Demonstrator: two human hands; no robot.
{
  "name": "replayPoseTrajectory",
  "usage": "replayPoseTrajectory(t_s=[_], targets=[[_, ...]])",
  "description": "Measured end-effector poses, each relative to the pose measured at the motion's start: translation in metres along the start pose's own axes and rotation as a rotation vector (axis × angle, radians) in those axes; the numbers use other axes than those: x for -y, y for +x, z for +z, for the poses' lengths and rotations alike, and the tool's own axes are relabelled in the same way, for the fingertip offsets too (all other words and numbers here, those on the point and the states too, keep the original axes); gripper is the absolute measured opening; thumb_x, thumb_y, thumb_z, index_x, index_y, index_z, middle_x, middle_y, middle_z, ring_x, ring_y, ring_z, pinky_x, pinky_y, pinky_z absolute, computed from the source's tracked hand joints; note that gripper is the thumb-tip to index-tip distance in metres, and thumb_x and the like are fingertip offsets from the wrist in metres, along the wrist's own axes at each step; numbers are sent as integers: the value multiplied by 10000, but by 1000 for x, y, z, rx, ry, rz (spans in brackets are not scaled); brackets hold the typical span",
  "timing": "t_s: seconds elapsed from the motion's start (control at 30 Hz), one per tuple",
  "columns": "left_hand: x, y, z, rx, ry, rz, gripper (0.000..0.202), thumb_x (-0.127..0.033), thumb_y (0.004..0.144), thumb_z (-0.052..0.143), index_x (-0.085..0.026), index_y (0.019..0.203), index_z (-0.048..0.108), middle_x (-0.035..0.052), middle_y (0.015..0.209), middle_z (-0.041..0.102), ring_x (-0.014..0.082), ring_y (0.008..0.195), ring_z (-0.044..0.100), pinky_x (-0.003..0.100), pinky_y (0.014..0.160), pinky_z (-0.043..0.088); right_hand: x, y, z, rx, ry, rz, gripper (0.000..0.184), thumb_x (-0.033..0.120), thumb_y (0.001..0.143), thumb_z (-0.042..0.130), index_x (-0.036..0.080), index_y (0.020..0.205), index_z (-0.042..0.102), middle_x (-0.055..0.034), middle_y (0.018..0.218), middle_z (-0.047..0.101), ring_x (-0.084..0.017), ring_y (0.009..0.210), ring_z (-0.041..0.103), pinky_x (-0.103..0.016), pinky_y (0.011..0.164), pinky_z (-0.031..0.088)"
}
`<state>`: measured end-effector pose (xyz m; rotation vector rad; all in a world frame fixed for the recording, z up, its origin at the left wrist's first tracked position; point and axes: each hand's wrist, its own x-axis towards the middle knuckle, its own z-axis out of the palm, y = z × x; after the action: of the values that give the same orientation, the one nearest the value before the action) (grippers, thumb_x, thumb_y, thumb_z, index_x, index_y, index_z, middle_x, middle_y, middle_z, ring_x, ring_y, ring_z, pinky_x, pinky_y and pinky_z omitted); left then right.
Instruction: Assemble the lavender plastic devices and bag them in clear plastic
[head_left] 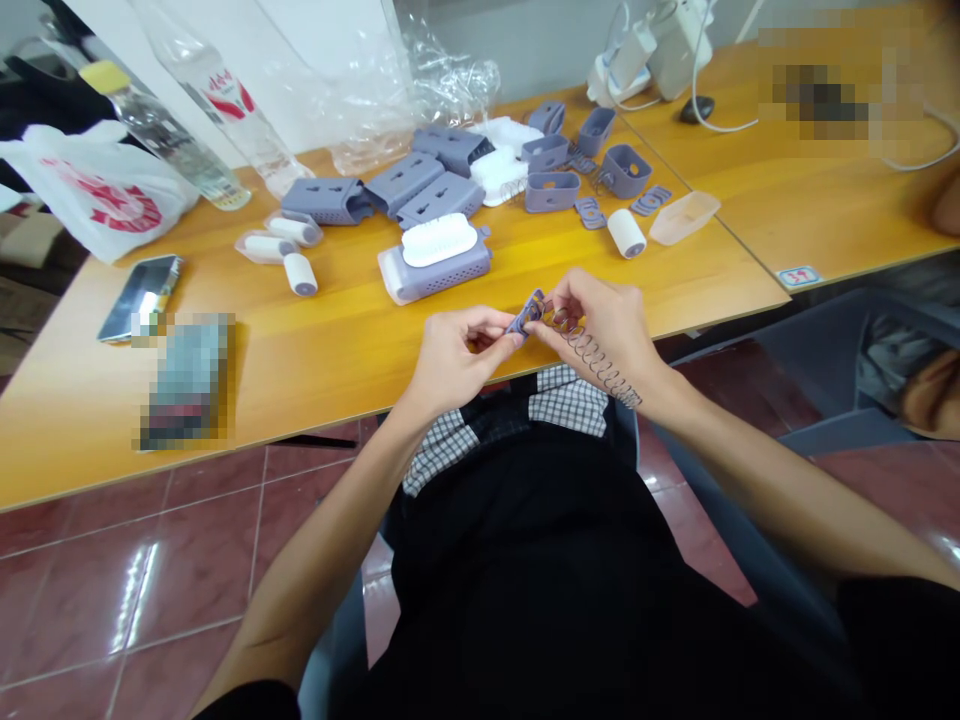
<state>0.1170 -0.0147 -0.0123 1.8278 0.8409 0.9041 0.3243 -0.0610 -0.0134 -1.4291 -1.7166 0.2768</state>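
Note:
My left hand (461, 355) pinches a small flat purple-grey plastic piece (527, 313) just above the table's front edge. On the other side my right hand (607, 325) is closed on one end of a thin metal coil spring (592, 355), its fingertips at the plastic piece. The spring's coils trail down along the right wrist. Exactly how the spring meets the piece is hidden by the fingers. Beyond the hands lies a purple-grey perforated case (442, 272) with a white bristly or ribbed block (440, 240) on top.
Several purple-grey housings (405, 185) and open cups (553, 190) lie at the back. White rollers (300, 273) sit left, another roller (626, 233) right beside a translucent cover (684, 217). A phone (141, 298), bottles (225, 95) and a plastic bag (112, 195) occupy the left side.

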Motion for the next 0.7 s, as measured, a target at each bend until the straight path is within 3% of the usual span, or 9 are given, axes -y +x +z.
replayPoseTrajectory(t_s=[0.33,0.7], targets=[[-2,1,-2,8,-9,-6,155,-297,883,788,-187,979,839,70,879,837,148,700,713,273,638,574,4,0,-4,74,17,-140,231,277,945,729,273,860,514,-42,920,677,-228,834,615,-385,779,496],[-1,2,-1,-2,-9,-9,155,-290,880,792,-184,982,838,67,861,836,142,671,707,270,619,568,0,-1,-9,113,70,-176,83,327,997,713,274,967,656,-48,981,737,-238,879,670,-398,810,535]])
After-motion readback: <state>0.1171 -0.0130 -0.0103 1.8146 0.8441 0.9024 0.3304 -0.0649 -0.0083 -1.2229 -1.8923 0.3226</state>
